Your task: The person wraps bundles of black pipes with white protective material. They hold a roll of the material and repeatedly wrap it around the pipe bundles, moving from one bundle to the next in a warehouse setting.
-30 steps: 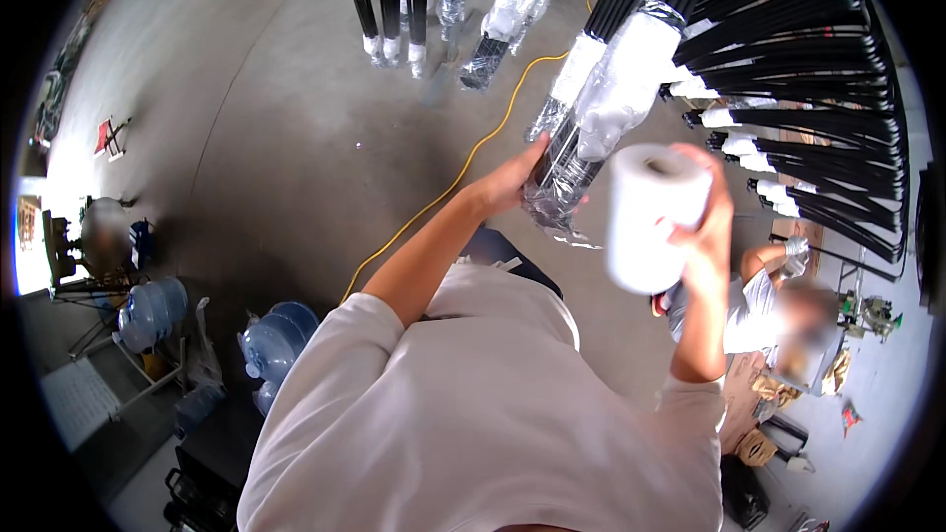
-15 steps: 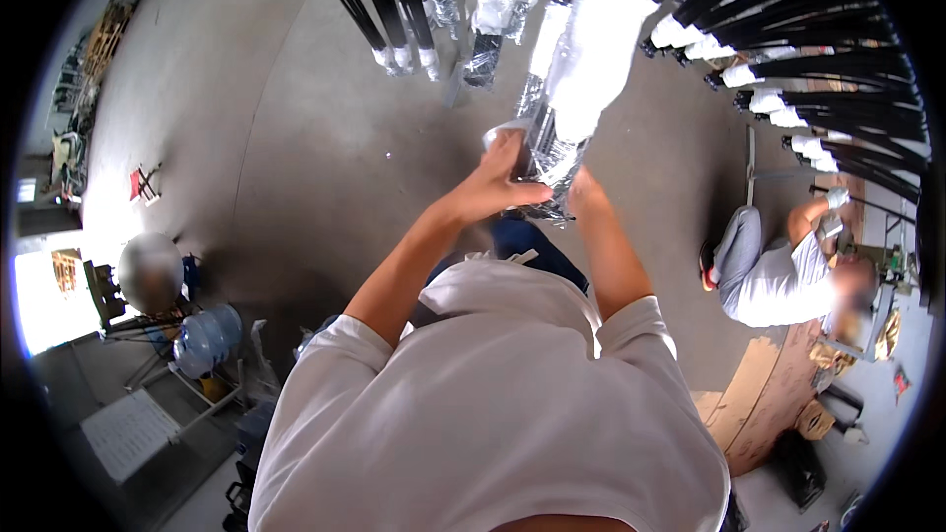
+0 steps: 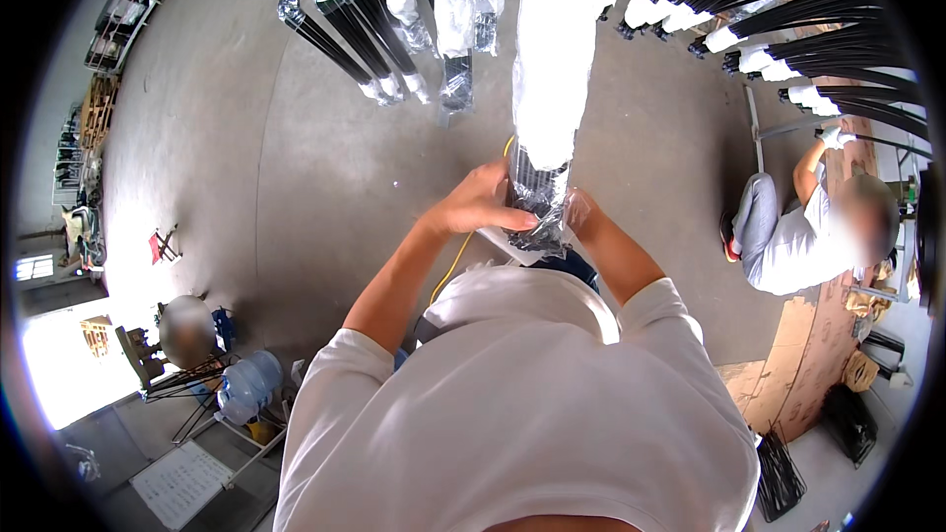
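A long bundle of black tubes [image 3: 539,182], wrapped in clear plastic film with a white sleeve [image 3: 555,59] around its middle, stretches away from me. Its near end, covered in crinkled film, is at my waist. My left hand [image 3: 481,202] grips that end from the left, the thumb laid across the top. On the opposite side my right hand [image 3: 583,212] is closed against the film, its fingertips partly hidden behind the bundle. Below the near end hangs a loose flap of clear plastic.
More wrapped black bundles [image 3: 360,20] stand ahead on the left. Rows of black tubes with white-wrapped ends [image 3: 788,64] fan out at the right. A yellow cord [image 3: 455,261] runs beside me. One person [image 3: 803,236] sits at the right; another [image 3: 187,330] is at the left near water bottles [image 3: 248,386].
The bundle has swung from leaning right to pointing nearly straight ahead. Both hands keep their hold near its end. The yellow cord now shows, and the whole view has shifted a little.
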The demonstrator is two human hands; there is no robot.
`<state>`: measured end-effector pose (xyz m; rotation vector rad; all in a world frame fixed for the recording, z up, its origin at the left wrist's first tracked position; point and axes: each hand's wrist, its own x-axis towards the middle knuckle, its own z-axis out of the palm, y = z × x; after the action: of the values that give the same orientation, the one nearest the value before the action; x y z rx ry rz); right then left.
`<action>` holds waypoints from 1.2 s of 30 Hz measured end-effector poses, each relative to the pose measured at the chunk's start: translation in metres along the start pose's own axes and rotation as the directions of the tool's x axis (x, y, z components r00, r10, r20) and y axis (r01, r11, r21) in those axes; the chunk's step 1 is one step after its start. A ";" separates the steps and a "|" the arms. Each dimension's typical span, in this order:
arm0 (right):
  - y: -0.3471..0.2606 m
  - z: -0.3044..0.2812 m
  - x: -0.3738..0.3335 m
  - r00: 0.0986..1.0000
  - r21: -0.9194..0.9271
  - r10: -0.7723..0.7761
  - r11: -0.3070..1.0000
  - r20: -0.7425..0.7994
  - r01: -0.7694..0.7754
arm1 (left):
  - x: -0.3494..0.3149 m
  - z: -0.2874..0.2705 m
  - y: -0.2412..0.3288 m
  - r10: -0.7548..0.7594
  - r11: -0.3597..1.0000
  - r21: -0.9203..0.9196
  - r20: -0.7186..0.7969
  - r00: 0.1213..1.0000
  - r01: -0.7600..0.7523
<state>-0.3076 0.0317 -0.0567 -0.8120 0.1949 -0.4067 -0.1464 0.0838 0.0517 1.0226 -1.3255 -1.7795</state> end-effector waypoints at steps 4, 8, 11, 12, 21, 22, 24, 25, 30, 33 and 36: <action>0.035 -0.012 -0.032 0.987 0.131 -0.114 0.983 -0.112 0.129 | 0.004 0.006 -0.018 0.014 0.999 -0.049 -0.057 0.998 -0.017; 0.021 0.035 -0.069 0.945 0.451 0.049 0.886 -0.324 0.109 | 0.002 0.014 -0.012 0.063 0.988 -0.136 -0.101 0.993 -0.076; 0.006 0.065 -0.082 0.899 0.323 0.099 0.945 -0.427 0.049 | 0.002 0.015 -0.015 0.103 0.980 -0.154 -0.145 0.984 -0.126; 0.006 0.071 -0.084 0.868 0.292 0.107 0.955 -0.485 0.045 | 0.002 0.016 -0.016 0.093 0.979 -0.168 -0.149 0.984 -0.118; 0.011 0.119 -0.084 0.585 -0.122 -0.200 0.978 -0.786 0.171 | 0.005 0.034 -0.021 0.132 0.949 -0.246 -0.258 0.957 -0.198; 0.013 0.112 -0.084 0.548 -0.220 -0.263 0.965 -0.794 0.143 | 0.006 0.036 -0.020 0.124 0.949 -0.253 -0.251 0.960 -0.189; 0.013 0.103 -0.079 0.485 -0.412 -0.391 0.909 -0.782 0.066 | 0.005 0.034 -0.024 0.116 0.944 -0.270 -0.262 0.958 -0.188; 0.009 0.102 -0.084 0.493 -0.378 -0.375 0.921 -0.785 0.099 | 0.005 0.034 -0.024 0.103 0.948 -0.263 -0.279 0.955 -0.179; 0.009 0.102 -0.116 0.639 -0.285 -0.280 0.954 -0.717 0.098 | 0.011 0.021 -0.036 0.059 0.942 -0.300 -0.295 0.954 -0.151; -0.005 0.113 -0.125 0.703 -0.249 -0.290 0.955 -0.650 0.163 | 0.013 0.018 -0.035 -0.003 0.943 -0.320 -0.268 0.963 -0.086; -0.030 0.124 -0.120 0.756 -0.287 -0.363 0.928 -0.545 0.238 | 0.012 0.012 -0.033 -0.015 0.992 -0.129 -0.231 0.973 -0.016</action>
<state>-0.3850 0.1466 0.0504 -0.8992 0.7065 -0.9654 -0.1645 0.0866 0.0194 1.1184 -1.0529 -1.6651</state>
